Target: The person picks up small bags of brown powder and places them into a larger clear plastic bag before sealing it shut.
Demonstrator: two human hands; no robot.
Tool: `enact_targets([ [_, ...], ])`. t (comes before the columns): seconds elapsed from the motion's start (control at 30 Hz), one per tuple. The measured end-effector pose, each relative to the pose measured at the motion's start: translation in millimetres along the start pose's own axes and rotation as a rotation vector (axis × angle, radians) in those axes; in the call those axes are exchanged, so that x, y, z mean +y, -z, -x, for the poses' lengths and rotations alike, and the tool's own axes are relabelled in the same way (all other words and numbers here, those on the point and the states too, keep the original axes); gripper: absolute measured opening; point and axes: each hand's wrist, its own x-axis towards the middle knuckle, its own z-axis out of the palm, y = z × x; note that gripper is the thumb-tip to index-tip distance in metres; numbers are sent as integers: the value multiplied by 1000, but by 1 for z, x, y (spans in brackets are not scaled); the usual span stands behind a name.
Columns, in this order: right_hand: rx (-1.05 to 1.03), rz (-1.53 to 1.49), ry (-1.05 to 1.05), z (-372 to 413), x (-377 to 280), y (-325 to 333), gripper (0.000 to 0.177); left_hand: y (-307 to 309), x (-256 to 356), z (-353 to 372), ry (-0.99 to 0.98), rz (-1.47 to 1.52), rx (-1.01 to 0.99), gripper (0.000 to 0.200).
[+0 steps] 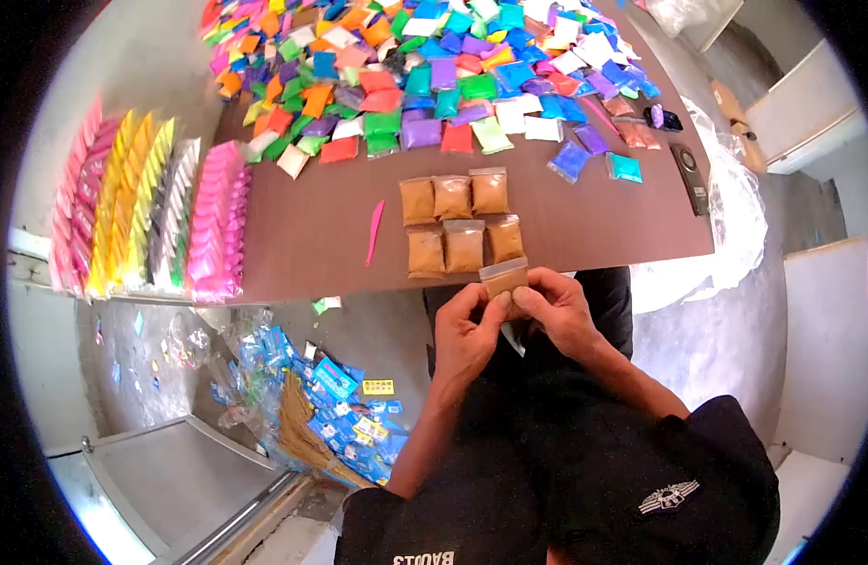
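Observation:
Between both hands, at the front edge of the brown table (311,221), I hold a small zip bag (503,276) with brown contents. My left hand (469,328) pinches its lower left side, and my right hand (558,309) pinches the lower right. The thumbs nearly meet on the bag's face. Just beyond it lie several similar brown-filled zip bags (465,247) in two rows on the tabletop. A pink plastic strip or tool (374,233) lies to the left of those rows.
A heap of colourful packets (443,75) covers the far side. Upright rows of pink and yellow packs (128,202) line the left. A dark handheld device (690,179) lies near the right edge. Below left, a straw broom (300,424) rests by blue packaging (335,381).

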Motion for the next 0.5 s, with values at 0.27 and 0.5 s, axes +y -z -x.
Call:
enact_targets([
  [0.27,-119,5,34,-3,15,24,24,-24,7,-1,-18,97,223,16],
  [0.5,10,-46,0,13,0,56,13,-60,13,-1,-36,-66,96,17],
])
